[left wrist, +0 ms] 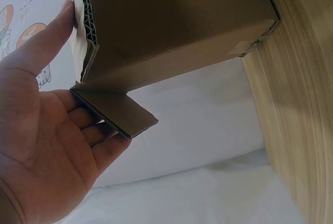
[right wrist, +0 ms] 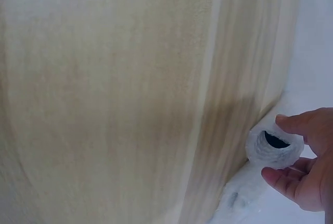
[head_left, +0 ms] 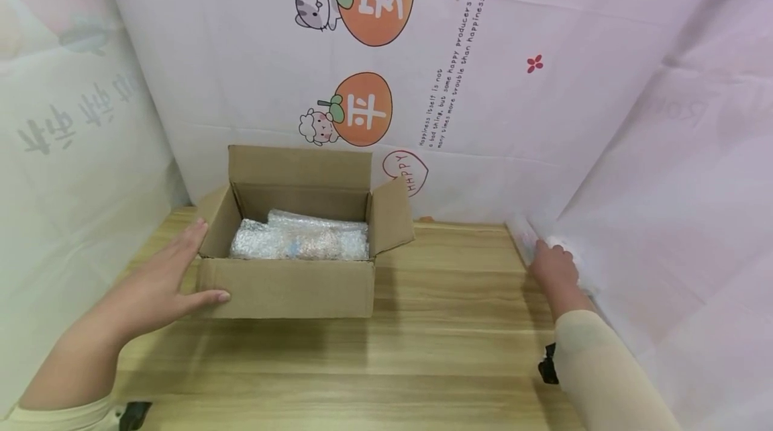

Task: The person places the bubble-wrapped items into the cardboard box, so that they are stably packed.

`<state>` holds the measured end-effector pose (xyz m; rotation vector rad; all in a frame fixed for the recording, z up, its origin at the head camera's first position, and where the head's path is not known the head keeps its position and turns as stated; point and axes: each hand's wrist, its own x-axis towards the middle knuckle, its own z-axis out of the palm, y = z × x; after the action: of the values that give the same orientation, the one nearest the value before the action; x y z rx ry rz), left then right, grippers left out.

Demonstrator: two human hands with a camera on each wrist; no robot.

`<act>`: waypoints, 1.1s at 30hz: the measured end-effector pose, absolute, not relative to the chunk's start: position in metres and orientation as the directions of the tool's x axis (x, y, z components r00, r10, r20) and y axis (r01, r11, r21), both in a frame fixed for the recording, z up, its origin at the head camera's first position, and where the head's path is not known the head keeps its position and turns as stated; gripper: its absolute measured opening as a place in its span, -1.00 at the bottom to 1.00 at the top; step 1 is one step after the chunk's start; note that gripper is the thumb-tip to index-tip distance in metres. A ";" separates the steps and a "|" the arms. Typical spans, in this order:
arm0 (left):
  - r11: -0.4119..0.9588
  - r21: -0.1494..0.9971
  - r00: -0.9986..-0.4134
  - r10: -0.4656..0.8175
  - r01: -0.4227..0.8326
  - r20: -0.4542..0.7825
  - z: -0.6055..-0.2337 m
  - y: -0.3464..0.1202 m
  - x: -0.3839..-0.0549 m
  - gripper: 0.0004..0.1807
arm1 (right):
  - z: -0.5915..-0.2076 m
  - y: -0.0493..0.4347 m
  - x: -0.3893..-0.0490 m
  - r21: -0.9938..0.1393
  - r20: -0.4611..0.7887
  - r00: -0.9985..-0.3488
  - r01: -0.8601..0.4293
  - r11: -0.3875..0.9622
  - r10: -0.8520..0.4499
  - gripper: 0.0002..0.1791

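An opened cardboard box [head_left: 286, 289] stands left of centre in the head view, its flaps spread. Inside lie bubble-wrapped items [head_left: 302, 242], the wrapping blurring what they are. My left hand [head_left: 160, 286] is at the box's left side with fingers spread. In the left wrist view its thumb touches the edge of one flap [left wrist: 83, 36], while the other fingers rest against a side flap [left wrist: 117, 110]. At the table's far right, my right hand [head_left: 555, 273] grips a bubble-wrapped roll [right wrist: 270, 153] by its sides; a dark hollow shows in the roll's end.
More clear wrap [right wrist: 237, 200] lies beside the roll, along the right wall sheet [head_left: 676, 216]. A printed sheet [head_left: 483, 95] hangs behind the wooden table [head_left: 453, 323]. The box's right flap [head_left: 392, 215] sticks outward.
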<state>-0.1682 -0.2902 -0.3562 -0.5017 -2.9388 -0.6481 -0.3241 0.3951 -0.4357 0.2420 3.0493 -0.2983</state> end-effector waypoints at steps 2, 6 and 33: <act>0.854 0.397 -0.942 0.297 0.335 0.156 -0.356 -0.290 -0.168 0.30 | -0.434 0.397 -0.324 -0.192 -0.085 -0.986 0.158 0.969 0.144 -0.33; 0.855 0.398 -0.943 0.293 0.332 0.156 -0.354 -0.289 -0.167 0.30 | -0.428 0.399 -0.325 -0.198 -0.085 -0.989 0.137 0.970 0.122 -0.30; 0.847 0.411 -0.941 0.297 0.338 0.162 -0.356 -0.289 -0.168 0.30 | -0.341 0.320 -0.314 -0.255 0.075 -0.982 -0.187 0.949 -0.173 -0.36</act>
<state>-0.1678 -0.2895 -0.3564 -0.5050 -2.9301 -0.6783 -0.3145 0.3198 -0.3405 -0.2914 3.1522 -0.4208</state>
